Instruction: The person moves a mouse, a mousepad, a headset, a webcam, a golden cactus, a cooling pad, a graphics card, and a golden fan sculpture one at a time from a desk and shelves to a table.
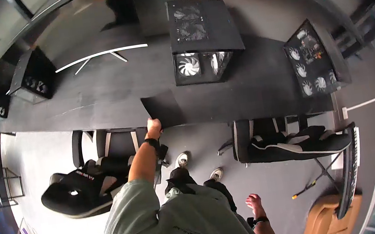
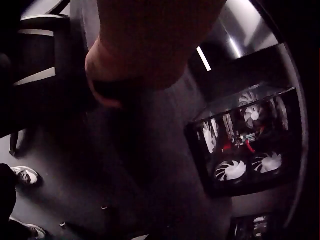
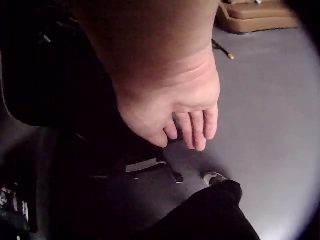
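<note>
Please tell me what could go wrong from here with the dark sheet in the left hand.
The left hand holds the dark sheet near one corner, and the right hand hangs free, so the sheet might tilt or slip. A computer case stands on the table to its right; a wide swing could knock it.

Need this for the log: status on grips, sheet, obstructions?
Left grip holding dark sheet at front of desk. Right grip empty, away from desk. Nothing seen blocking; computer case stands apart.
</note>
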A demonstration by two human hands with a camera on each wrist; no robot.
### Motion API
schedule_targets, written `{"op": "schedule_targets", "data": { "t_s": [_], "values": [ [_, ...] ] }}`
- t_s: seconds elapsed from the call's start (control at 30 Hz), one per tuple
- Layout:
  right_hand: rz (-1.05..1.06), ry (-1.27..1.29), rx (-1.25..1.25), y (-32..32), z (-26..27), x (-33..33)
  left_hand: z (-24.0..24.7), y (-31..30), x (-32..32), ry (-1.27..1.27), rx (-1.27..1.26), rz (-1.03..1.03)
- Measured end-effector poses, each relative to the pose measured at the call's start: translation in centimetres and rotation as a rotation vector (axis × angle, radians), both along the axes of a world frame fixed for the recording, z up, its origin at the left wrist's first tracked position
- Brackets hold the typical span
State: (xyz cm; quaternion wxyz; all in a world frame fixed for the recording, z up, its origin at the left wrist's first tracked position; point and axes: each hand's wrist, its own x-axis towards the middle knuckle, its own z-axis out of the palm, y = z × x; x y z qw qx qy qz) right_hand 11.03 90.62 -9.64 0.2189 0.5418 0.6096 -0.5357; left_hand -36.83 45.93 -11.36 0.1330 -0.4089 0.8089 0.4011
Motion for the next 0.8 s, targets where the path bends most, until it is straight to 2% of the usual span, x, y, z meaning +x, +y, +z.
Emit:
{"op": "schedule_targets", "data": {
  "t_s": [0.03,0.1,0.2,0.33,0.4,0.43,0.5,0.53,0.57,0.63,0.7,0.73,0.8],
  "values": [
    [0.022,0.016,-0.004,1.7,-1.3,-0.6,0.1,0.3,1.3,-0.013,0.09,0.04],
    [-0.075,0.142,-0.222,6.7,-6.6,-1.2,1.1,1.4,4.8,-0.004,0.459,0.136],
    [0.04,0.251,-0.13,7.7,-2.7,-5.5,2.5,3.5,10.8,-0.04,0.824,0.233],
    [0.271,0.258,-0.18,10.8,-1.8,-9.4,6.8,7.7,19.5,-0.049,0.921,0.229],
    [0.472,0.325,-0.128,11.9,-2.5,-11.7,9.3,9.0,24.1,-0.022,0.989,0.176],
    [0.468,0.31,-0.128,11.7,-2.4,-13.0,5.3,8.2,26.1,0.053,0.859,-0.091],
    [0.474,0.361,-0.209,10.3,-1.7,-15.3,10.6,8.4,30.1,0.168,0.874,-0.241],
    [0.455,0.391,-0.287,9.1,-0.7,-16.4,12.7,9.2,31.0,-0.003,0.986,0.037],
    [0.492,0.375,-0.263,7.1,1.2,-16.9,15.8,9.9,32.6,0.001,1.004,0.148],
    [0.629,0.356,-0.309,3.2,3.9,-17.3,14.6,9.7,35.9,0.043,0.95,0.192],
    [0.725,0.357,-0.397,-1.3,7.3,-17.2,13.3,8.4,38.1,0.037,0.889,0.134],
    [0.798,0.354,-0.484,-3.1,8.6,-17.1,14.5,8.3,38.7,0.051,0.883,0.139],
    [0.806,0.322,-0.717,-7.0,11.1,-16.3,18.1,8.1,40.3,0.098,1.044,0.164]
  ]
}}
